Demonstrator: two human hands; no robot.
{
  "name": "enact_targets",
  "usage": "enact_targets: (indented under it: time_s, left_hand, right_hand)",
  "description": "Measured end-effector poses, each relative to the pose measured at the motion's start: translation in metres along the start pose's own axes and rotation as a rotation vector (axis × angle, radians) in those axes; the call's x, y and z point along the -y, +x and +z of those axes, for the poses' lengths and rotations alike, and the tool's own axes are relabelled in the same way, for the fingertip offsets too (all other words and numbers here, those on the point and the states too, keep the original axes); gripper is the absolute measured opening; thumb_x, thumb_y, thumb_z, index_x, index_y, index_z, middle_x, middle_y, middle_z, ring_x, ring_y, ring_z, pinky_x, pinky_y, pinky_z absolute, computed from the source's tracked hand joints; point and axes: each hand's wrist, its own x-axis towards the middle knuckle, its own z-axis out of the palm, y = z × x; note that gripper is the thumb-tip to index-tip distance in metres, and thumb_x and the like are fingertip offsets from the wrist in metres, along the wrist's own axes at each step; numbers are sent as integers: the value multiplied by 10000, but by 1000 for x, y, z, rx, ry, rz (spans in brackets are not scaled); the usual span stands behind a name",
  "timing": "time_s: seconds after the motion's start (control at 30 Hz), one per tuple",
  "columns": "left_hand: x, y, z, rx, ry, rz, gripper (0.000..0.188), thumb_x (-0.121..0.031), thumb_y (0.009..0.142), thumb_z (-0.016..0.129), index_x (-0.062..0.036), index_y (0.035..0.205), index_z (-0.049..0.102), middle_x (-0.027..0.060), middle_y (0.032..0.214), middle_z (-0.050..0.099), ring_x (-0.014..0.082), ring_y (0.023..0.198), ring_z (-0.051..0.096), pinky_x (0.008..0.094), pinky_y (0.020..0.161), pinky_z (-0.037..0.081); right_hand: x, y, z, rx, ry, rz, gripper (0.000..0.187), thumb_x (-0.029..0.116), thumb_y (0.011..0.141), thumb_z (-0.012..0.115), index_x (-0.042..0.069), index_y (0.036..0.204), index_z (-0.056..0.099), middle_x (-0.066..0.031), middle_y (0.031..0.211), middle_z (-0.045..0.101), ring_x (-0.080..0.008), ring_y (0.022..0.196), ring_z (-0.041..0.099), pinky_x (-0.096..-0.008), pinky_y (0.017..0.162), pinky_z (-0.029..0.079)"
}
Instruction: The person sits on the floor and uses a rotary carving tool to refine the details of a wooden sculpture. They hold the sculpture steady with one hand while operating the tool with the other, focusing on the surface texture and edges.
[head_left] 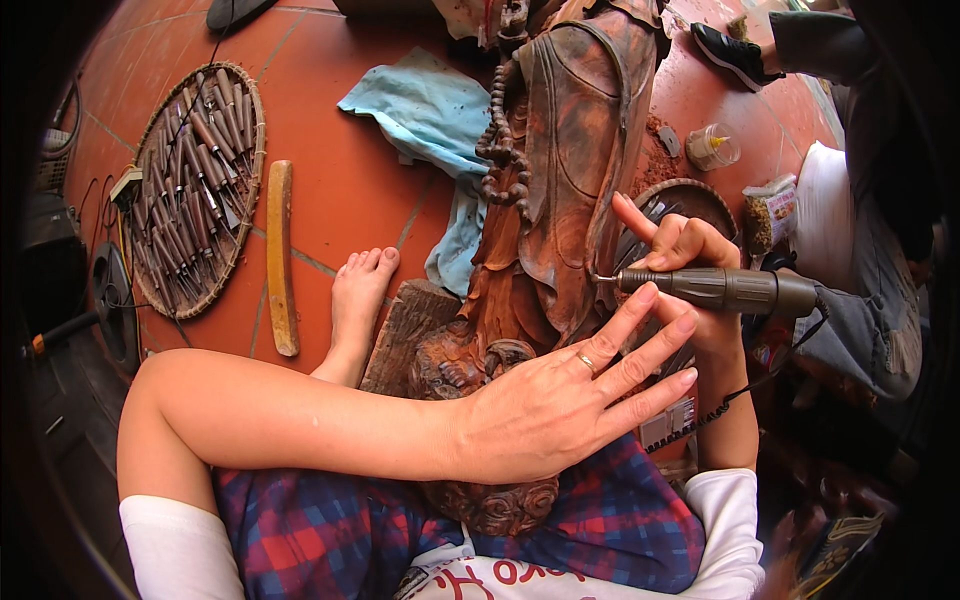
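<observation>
Gripped in the right hand (692, 243), 1 dark rotary handpiece (735, 290) points leftward, its bit at the carved wooden figure (585, 150) beside the grip; contact cannot be told. Below and left of the grip, the left hand (560, 405) has its fingers outstretched. Farther left: 1 blue cloth (430, 112), 1 wooden bar (281, 260) and 1 round basket (259, 150) of handled tools (195, 190).

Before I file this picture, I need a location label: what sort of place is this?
Probably a woodcarving workshop: the person's right hand holds a dark, cylindrical rotary tool beside a reddish-brown carved wooden sculpture, and a shallow woven basket is full of slim, brown-handled hand tools.
</observation>
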Motion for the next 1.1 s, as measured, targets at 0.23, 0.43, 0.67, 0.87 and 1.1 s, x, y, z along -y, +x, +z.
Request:
enact_targets:
  time_s: [0.23,0.43,0.67,0.87,1.1]
  left_hand:
    - [-1,-1,2,0,-5,16,676,-82,761,599,-46,1419,450,265,1538,280,485,1399,311,433,1058,432]
    - [0,1,2,-9,-10,5,667,-80,763,597,-38,1413,453,264,1538,282,485,1399,310,443,1050,439]
    - [-1,-2,2,19,-20,14,647,-80,779,573,-40,1413,454,269,1536,281,484,1402,306,431,1030,457]
    - [0,-1,4,7,-22,15,654,-76,781,570,-54,1422,446,278,1534,280,492,1400,306,432,1033,454]
    - [3,1,1,-18,-22,7,654,-71,789,577,-62,1428,441,293,1535,267,497,1402,298,450,1049,439]
  right_hand:
    - [-4,3,-8,108,16,-51,312,52,737,775,50,709,465,-42,705,535,-232,805,593,-627,1152,240]
    - [-7,-2,-5,33,53,0,262,24,733,755,25,717,493,-61,759,555,-459,1173,578,-606,1159,207]
    - [-6,3,-11,160,6,-73,314,60,724,780,49,700,466,-45,691,535,-392,1033,651,-652,1146,199]
    - [-7,0,-11,120,34,-51,232,31,716,747,12,707,515,-59,729,560,-381,1031,656,-617,1153,220]
    - [-6,-2,-3,29,64,-3,235,10,767,764,19,781,529,-51,797,573,-388,1116,625,-587,1158,247]
